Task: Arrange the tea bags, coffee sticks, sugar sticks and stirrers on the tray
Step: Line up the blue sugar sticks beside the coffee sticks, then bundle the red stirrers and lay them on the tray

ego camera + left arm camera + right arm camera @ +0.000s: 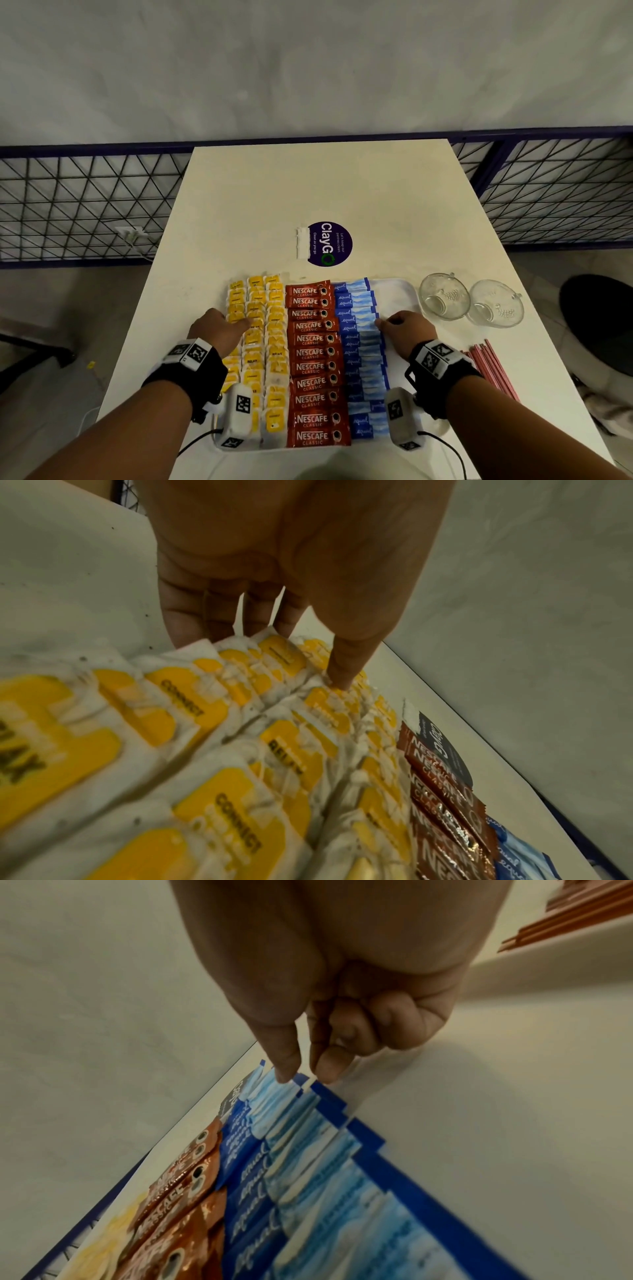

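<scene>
A white tray (399, 294) holds three columns of yellow tea bags (275, 342), a column of red coffee sticks (313, 366) and a column of blue sugar sticks (363, 346). My left hand (239, 322) lies on the tea bags with its fingers straight. In the left wrist view its thumb tip (339, 680) presses a tea bag (322, 704). My right hand (382, 322) sits at the right ends of the sugar sticks with curled fingers. Its thumb and forefinger (329, 1069) pinch the blue end of one sugar stick (274, 1093). Red stirrers (493, 370) lie on the table to the right of the tray.
Two clear glass cups (442, 298) (496, 303) stand on the table just right of the tray's far corner. A round purple sticker (329, 243) sits beyond the tray. The table (325, 192) backs onto a dark wire fence (85, 205).
</scene>
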Demonstrator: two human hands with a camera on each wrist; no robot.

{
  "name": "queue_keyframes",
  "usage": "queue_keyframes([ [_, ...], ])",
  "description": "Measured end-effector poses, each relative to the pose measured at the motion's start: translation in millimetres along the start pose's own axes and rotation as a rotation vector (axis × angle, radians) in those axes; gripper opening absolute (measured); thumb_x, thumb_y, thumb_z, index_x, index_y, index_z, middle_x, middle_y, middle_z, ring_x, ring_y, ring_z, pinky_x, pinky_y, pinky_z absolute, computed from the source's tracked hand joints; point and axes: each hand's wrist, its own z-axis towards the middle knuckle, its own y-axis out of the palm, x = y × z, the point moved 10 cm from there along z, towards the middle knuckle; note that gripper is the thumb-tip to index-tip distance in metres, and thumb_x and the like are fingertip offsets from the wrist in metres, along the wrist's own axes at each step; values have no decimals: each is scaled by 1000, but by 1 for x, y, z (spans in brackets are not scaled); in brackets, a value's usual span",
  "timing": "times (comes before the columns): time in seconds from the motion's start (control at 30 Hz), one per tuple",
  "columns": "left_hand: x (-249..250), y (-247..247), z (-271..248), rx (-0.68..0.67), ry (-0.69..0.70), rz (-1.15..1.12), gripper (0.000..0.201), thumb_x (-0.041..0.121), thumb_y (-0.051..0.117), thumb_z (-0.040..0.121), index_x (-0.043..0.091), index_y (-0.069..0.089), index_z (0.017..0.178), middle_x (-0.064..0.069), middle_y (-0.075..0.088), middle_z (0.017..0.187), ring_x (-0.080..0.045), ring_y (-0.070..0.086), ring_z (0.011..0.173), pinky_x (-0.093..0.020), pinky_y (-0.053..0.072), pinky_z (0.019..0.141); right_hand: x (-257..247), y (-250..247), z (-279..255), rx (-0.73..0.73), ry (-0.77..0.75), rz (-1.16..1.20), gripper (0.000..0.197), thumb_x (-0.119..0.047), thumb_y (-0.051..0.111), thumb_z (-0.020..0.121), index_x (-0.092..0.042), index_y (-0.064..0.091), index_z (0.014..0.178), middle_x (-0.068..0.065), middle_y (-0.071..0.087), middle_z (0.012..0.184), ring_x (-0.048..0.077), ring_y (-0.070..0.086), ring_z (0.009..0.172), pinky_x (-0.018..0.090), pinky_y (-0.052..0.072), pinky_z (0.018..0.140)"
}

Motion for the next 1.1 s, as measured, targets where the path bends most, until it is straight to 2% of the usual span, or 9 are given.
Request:
queue_keyframes([
  [0.2, 8, -39, -12, 214, 96, -59, 67, 53, 67, 81, 6, 53, 126, -20, 54, 129, -38, 53, 117, -41, 44, 95, -11, -24, -26, 121, -86, 59, 28, -51, 58, 87, -23, 59, 83, -3, 61, 80, 21, 59, 85, 26, 39, 71],
  [0.3, 35, -56, -29, 331, 278, -127, 50, 47, 68, 82, 9, 59, 115, -16, 57, 119, -35, 55, 110, -41, 44, 93, -23, -38, -53, 194, -183, 156, 19, -43, 60, 88, -26, 59, 81, -9, 59, 75, 15, 57, 80, 23, 35, 69],
  [0.4, 79, -53, -59, 325, 484, -191, 36, 38, 69, 85, 9, 63, 106, -12, 60, 110, -29, 56, 105, -35, 42, 89, -26, -51, -84, 247, -255, 216, 14, -37, 61, 89, -25, 64, 84, -17, 59, 76, 6, 54, 74, 21, 35, 70],
  [0.57, 145, -8, -122, 100, 654, -224, 23, 37, 69, 86, 15, 63, 94, 3, 63, 89, -18, 60, 87, -27, 46, 75, 24, -93, -109, 374, -178, 222, 7, -38, 63, 86, -32, 65, 84, -17, 61, 80, 8, 58, 80, 21, 38, 74],
  [0.73, 188, 68, -189, -155, 758, -82, 23, 40, 67, 86, 18, 61, 83, 6, 62, 76, -15, 59, 74, -24, 40, 64, 121, -128, -101, 343, 53, 60, 21, -39, 62, 87, -23, 66, 98, -1, 68, 101, 19, 58, 91, 23, 39, 76],
  [0.83, 204, 119, -213, -240, 723, 25, 27, 47, 67, 83, 22, 58, 78, 4, 65, 82, -17, 61, 82, -24, 43, 69, 168, -122, -81, 222, 157, -74, 35, -45, 61, 86, -21, 62, 111, 1, 66, 115, 21, 58, 107, 23, 38, 80],
  [0.93, 219, 153, -226, -256, 676, 69, 25, 45, 66, 83, 24, 57, 76, 1, 68, 88, -19, 64, 89, -27, 50, 77, 193, -111, -60, 114, 156, -128, 45, -50, 60, 85, -20, 58, 119, 2, 62, 122, 22, 57, 112, 25, 43, 89],
  [1.03, 230, 184, -247, -367, 538, -38, 29, 38, 66, 84, 17, 59, 65, -6, 70, 70, -27, 71, 73, -37, 60, 69, 198, -104, -43, 45, 78, -122, 46, -46, 59, 85, -18, 56, 122, 4, 62, 121, 23, 57, 111, 27, 43, 89],
  [1.1, 236, 207, -260, -409, 471, 9, 35, 38, 62, 86, 12, 60, 63, -14, 72, 69, -31, 72, 66, -39, 61, 63, 192, -102, -33, 26, 13, -126, 39, -37, 55, 88, -15, 58, 120, 7, 62, 119, 25, 56, 110, 27, 43, 87],
])
